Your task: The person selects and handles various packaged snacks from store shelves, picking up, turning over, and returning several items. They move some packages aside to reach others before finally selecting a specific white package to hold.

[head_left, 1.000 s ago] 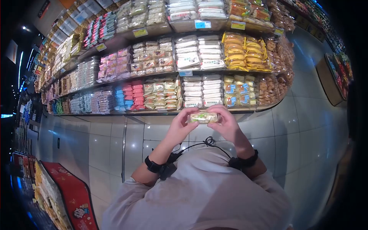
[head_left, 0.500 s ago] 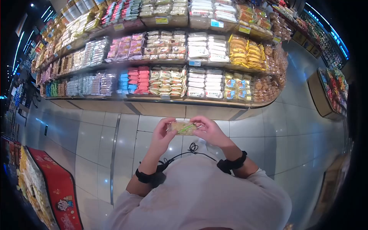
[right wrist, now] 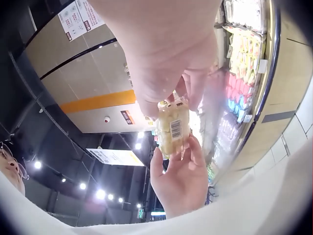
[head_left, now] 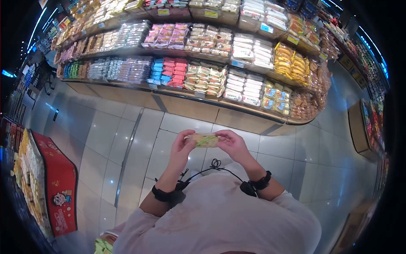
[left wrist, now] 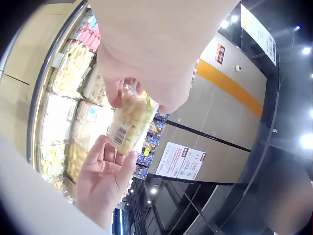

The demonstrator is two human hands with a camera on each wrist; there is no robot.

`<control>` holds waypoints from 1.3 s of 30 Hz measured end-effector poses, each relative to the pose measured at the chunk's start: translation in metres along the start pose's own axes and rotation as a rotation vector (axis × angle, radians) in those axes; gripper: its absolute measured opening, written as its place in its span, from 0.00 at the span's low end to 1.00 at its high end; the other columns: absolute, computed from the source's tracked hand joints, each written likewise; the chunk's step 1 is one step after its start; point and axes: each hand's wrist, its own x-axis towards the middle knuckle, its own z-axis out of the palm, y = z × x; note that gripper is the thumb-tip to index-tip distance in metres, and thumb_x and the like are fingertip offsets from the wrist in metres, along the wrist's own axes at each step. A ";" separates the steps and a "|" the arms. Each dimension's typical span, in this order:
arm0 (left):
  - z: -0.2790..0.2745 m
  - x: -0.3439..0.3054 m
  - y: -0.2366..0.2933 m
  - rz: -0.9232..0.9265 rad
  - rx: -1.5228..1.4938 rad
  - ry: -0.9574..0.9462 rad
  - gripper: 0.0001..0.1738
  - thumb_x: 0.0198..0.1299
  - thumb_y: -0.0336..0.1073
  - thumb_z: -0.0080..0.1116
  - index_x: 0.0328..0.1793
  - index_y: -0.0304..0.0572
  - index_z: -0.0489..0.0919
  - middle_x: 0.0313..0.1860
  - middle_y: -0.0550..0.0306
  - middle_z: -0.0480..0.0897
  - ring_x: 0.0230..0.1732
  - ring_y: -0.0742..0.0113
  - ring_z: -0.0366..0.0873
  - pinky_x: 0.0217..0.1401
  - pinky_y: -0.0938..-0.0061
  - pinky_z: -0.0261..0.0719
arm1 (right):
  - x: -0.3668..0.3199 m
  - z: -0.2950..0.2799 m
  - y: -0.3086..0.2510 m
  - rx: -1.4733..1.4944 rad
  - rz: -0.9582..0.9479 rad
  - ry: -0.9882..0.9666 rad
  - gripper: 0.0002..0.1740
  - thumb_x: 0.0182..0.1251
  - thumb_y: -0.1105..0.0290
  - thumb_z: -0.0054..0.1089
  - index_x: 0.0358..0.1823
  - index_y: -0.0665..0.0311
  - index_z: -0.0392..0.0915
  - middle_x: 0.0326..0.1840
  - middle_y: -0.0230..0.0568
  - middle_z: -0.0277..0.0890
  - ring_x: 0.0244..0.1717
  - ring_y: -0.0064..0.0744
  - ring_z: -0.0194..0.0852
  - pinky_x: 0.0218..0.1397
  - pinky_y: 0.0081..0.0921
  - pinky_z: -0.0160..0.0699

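A clear-wrapped packaged snack [head_left: 205, 140] with pale pieces inside and a green stripe is held level in front of the person's chest. The left hand [head_left: 182, 144] pinches its left end between thumb and fingers. At the other end, the right hand [head_left: 234, 146] grips it the same way. From the left wrist view, a barcode label [left wrist: 120, 134] shows on the pack's underside, and the right hand [left wrist: 105, 176] is at the lower end. The barcode [right wrist: 176, 129] also shows in the right wrist view, with the left hand [right wrist: 181, 186] below.
A tiered shelf [head_left: 186, 103] of wrapped snacks curves across the front, with yellow packs [head_left: 292, 63] and red packs [head_left: 174, 72] among them. A red-sided display stand [head_left: 59, 182] is at the left; another stand [head_left: 359, 131] is at the right. A cable [head_left: 215, 164] links the wrist straps.
The view has turned, and the shelf now sits higher and slanted. Both hands have drawn the pack back from the shelf edge, and its green stripe now shows differently. Both still hold it.
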 end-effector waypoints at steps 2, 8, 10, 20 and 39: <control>0.007 -0.004 0.003 -0.029 -0.021 0.087 0.16 0.70 0.34 0.51 0.62 0.40 0.71 0.54 0.54 0.77 0.55 0.69 0.76 0.58 0.73 0.77 | 0.000 -0.004 0.005 -0.023 -0.043 -0.018 0.21 0.63 0.80 0.62 0.58 0.67 0.74 0.56 0.38 0.76 0.53 0.22 0.74 0.58 0.20 0.78; 0.034 -0.011 0.007 -0.289 -0.023 0.184 0.14 0.71 0.38 0.51 0.58 0.40 0.72 0.50 0.51 0.79 0.45 0.64 0.82 0.45 0.71 0.85 | -0.006 -0.030 -0.001 -0.050 -0.081 -0.056 0.20 0.64 0.79 0.63 0.58 0.68 0.75 0.53 0.38 0.75 0.53 0.22 0.75 0.54 0.18 0.81; 0.042 -0.008 0.000 -0.345 -0.051 0.155 0.14 0.71 0.38 0.52 0.58 0.40 0.72 0.48 0.51 0.80 0.40 0.64 0.84 0.41 0.72 0.85 | -0.011 -0.045 -0.005 -0.065 -0.124 -0.073 0.21 0.64 0.78 0.64 0.59 0.68 0.74 0.49 0.37 0.75 0.52 0.22 0.77 0.51 0.16 0.82; 0.111 0.010 -0.030 -0.445 -0.045 -0.064 0.13 0.72 0.45 0.50 0.47 0.44 0.74 0.38 0.56 0.82 0.32 0.67 0.84 0.38 0.75 0.85 | -0.055 -0.125 -0.005 -0.037 -0.234 -0.042 0.20 0.64 0.82 0.61 0.58 0.68 0.74 0.64 0.43 0.71 0.61 0.31 0.73 0.62 0.28 0.81; 0.161 0.017 -0.049 -0.295 0.106 -0.197 0.15 0.78 0.40 0.41 0.42 0.40 0.74 0.33 0.58 0.79 0.32 0.73 0.79 0.39 0.78 0.79 | -0.073 -0.160 0.011 0.384 0.076 0.199 0.14 0.76 0.68 0.50 0.58 0.64 0.74 0.50 0.36 0.77 0.42 0.23 0.77 0.42 0.23 0.78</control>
